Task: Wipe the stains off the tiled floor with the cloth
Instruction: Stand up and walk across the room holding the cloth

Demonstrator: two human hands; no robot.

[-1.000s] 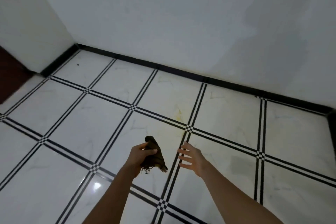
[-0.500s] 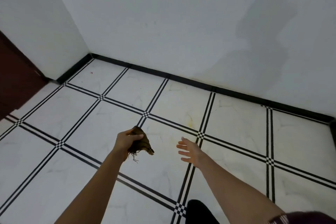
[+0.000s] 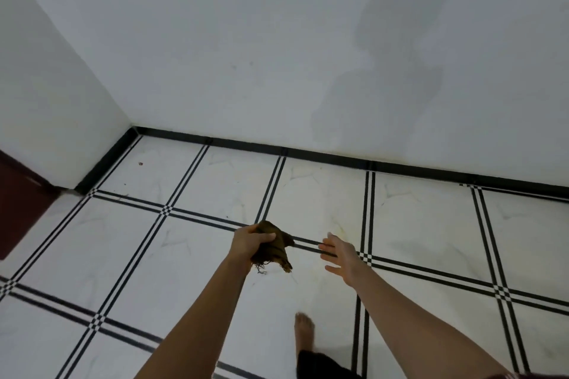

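This looks like a bare corner of a room in a home. The floor (image 3: 215, 255) is glossy white marble-look tile crossed by black double lines, edged by a black skirting (image 3: 323, 158) under plain white walls (image 3: 246, 40). At the far left a dark reddish-brown door (image 3: 18, 209) stands, and a bare foot (image 3: 304, 332) rests on the near tiles.

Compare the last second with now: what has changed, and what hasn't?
The view tipped up toward the wall and a bare foot came into view, stepping forward. The left hand still grips the brown cloth; the right hand stays open and empty. The yellowish stain remains unwiped.
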